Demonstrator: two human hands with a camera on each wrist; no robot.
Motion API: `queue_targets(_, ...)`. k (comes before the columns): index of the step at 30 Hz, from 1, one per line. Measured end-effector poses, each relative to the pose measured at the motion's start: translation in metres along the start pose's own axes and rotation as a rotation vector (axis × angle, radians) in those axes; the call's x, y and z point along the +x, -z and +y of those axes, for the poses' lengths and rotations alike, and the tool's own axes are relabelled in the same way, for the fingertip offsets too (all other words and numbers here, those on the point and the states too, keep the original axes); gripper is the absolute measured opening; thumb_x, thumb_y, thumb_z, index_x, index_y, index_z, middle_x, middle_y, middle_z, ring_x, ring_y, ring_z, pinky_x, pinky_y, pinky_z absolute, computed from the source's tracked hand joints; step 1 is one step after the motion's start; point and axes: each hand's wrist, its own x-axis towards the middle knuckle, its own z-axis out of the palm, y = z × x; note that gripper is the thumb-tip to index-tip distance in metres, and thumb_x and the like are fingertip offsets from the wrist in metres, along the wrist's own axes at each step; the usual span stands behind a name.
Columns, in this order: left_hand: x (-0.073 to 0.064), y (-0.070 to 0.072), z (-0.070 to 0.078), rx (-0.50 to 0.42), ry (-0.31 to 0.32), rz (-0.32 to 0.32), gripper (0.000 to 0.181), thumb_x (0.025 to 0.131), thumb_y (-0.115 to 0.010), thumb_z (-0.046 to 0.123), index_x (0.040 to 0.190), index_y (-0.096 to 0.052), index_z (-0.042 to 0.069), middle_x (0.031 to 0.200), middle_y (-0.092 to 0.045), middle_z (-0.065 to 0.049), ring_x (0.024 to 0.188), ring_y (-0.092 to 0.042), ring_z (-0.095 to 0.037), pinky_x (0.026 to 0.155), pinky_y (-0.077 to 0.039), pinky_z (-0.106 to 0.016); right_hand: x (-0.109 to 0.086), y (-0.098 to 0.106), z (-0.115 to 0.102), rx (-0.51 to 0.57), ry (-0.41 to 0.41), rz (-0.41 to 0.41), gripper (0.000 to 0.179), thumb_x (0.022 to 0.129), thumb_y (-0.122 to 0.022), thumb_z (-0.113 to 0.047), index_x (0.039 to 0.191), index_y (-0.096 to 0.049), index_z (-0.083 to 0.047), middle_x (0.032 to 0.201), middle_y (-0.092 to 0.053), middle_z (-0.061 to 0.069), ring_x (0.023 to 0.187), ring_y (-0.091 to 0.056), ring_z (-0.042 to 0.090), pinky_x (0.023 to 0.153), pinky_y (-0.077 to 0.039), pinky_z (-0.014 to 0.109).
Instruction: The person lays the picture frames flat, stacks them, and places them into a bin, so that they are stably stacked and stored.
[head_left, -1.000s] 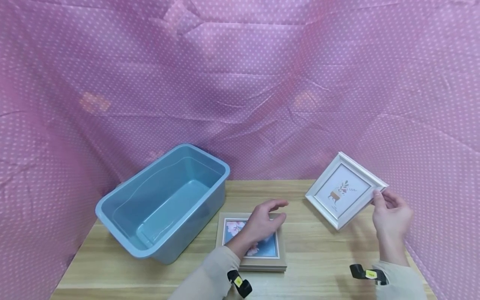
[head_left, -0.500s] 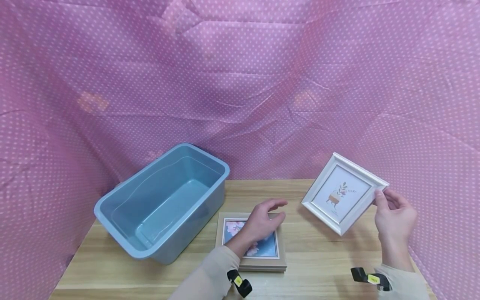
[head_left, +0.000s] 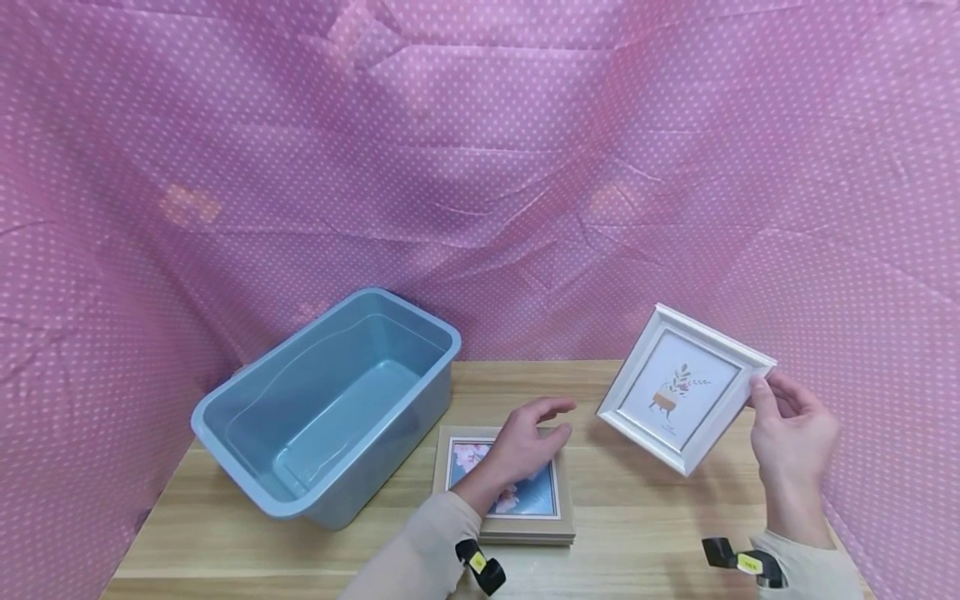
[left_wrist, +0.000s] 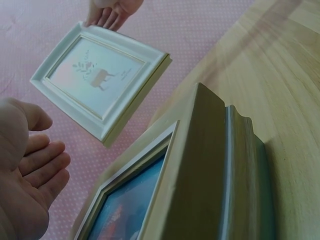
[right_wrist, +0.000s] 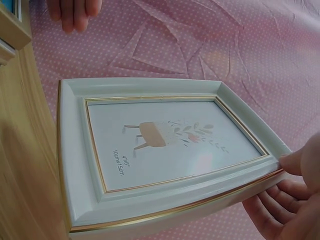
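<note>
My right hand [head_left: 795, 429] pinches one corner of a white picture frame [head_left: 622, 400], thumb on the front and fingers behind. The frame is tilted and raised above the table, its plant print facing me; the right wrist view shows gold trim on this white frame [right_wrist: 80, 200]. My left hand [head_left: 521, 442] hovers over a small stack of picture frames, fingers loosely bent and holding nothing. On top of that stack lies a beige picture frame [head_left: 562, 500] with a pink blossom print, partly hidden by my left forearm. In the left wrist view the stacked frames' edges [left_wrist: 200, 160] show.
A grey-blue plastic bin [head_left: 375, 475] stands at the left of the wooden table [head_left: 630, 533], with nothing visible inside. Pink dotted cloth [head_left: 480, 192] hangs behind and at both sides.
My right hand has moved slightly right and toward me. The white picture frame has swung a little left and turned more to face me. My left hand stays in place.
</note>
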Motion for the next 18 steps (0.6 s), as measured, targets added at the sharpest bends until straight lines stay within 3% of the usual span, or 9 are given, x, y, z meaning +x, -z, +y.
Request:
queue_targets(4, 0.0, 0.0, 0.001, 0.02, -0.001, -0.002, 0.043, 0.107, -0.062, 0.025, 0.149, -0.064, 0.012, 0.151, -0.066, -0.006, 0.145, -0.058, -0.033, 0.12, -0.051, -0.051, -0.003, 0.001, -0.004, -0.012, 0.002, -0.001, 0.04, 0.107, -0.067, -0.025, 0.141, -0.07, -0.004, 0.121, -0.081, -0.001, 0.077, -0.065, -0.016, 0.075, -0.05, 0.001)
queue_targets(7, 0.0, 0.0, 0.003, 0.024, 0.003, -0.006, 0.043, 0.108, -0.061, 0.026, 0.149, -0.063, 0.013, 0.151, -0.066, -0.006, 0.145, -0.058, -0.033, 0.12, -0.051, -0.052, -0.005, 0.002, -0.007, -0.009, 0.019, -0.003, 0.04, 0.107, -0.067, -0.025, 0.14, -0.07, -0.003, 0.108, -0.08, -0.014, 0.076, -0.065, -0.017, 0.074, -0.05, 0.001)
queue_targets(11, 0.0, 0.001, 0.004, 0.018, 0.006, -0.006, 0.042, 0.108, -0.062, 0.027, 0.148, -0.064, 0.015, 0.151, -0.066, -0.005, 0.145, -0.058, -0.033, 0.12, -0.05, -0.053, -0.009, 0.002, -0.011, 0.007, 0.049, -0.005, 0.04, 0.106, -0.068, -0.023, 0.139, -0.07, -0.001, 0.088, -0.066, -0.033, 0.075, -0.064, -0.018, 0.072, -0.05, 0.0)
queue_targets(18, -0.001, 0.001, 0.003, 0.013, 0.013, -0.002, 0.041, 0.108, -0.064, 0.028, 0.148, -0.065, 0.016, 0.15, -0.067, -0.004, 0.145, -0.059, -0.032, 0.122, -0.049, -0.053, -0.014, 0.002, -0.017, 0.021, 0.08, -0.005, 0.038, 0.105, -0.07, -0.02, 0.139, -0.071, -0.001, 0.089, -0.068, -0.032, 0.076, -0.065, -0.017, 0.075, -0.05, 0.0)
